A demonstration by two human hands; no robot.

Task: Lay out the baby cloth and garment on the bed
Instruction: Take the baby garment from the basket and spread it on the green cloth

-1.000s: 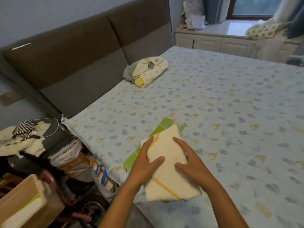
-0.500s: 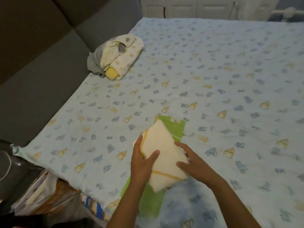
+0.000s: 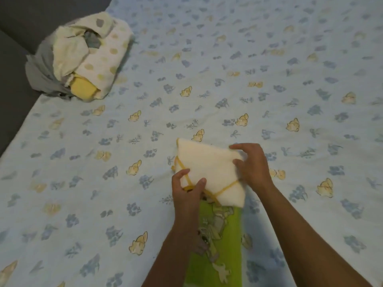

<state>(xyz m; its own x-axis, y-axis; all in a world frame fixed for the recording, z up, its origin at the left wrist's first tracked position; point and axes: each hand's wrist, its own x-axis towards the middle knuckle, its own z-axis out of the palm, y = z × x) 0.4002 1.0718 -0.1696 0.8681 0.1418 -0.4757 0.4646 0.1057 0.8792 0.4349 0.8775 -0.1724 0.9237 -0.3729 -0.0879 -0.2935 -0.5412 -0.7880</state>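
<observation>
Hands work near the bed's [image 3: 269, 83] front edge. Left hand [image 3: 187, 192] pinches the yellow-trimmed corner of the folded cream baby cloth [image 3: 209, 166], grip clamped; right hand [image 3: 251, 164] clamps its right edge. A green printed cloth [image 3: 223, 245] lies beneath it. The bundled garment [image 3: 83, 59] sits well apart, by the headboard [image 3: 14, 21].

Two arms come up from the bottom edge of the picture. Both arms are bare, with no sleeves in sight. The left hand [image 3: 187, 191] wears no glove, no ring and no watch. The right hand [image 3: 251, 165] is bare too, with no ring or band. The fingers are plain, and the nails are too blurry to make out.
</observation>
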